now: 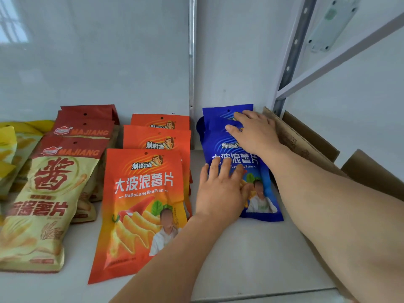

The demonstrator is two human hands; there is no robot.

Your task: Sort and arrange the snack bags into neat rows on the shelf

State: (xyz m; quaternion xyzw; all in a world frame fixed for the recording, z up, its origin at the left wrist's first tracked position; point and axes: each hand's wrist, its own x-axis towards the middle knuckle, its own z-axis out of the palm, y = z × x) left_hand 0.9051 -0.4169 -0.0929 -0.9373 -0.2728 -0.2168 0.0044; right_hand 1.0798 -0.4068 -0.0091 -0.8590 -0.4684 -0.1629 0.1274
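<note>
Hands flat on blue bags

– Where are the blue bags?
– Flat under both hands, overlapping in a row toward the back wall.
– And left of them?
– Orange bags in an overlapping row, then red-and-cream bags, then yellow bags.

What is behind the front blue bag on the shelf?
Another blue bag shows its top edge behind the front blue bag, the right hand resting across both. Any further bags behind are covered.
</note>
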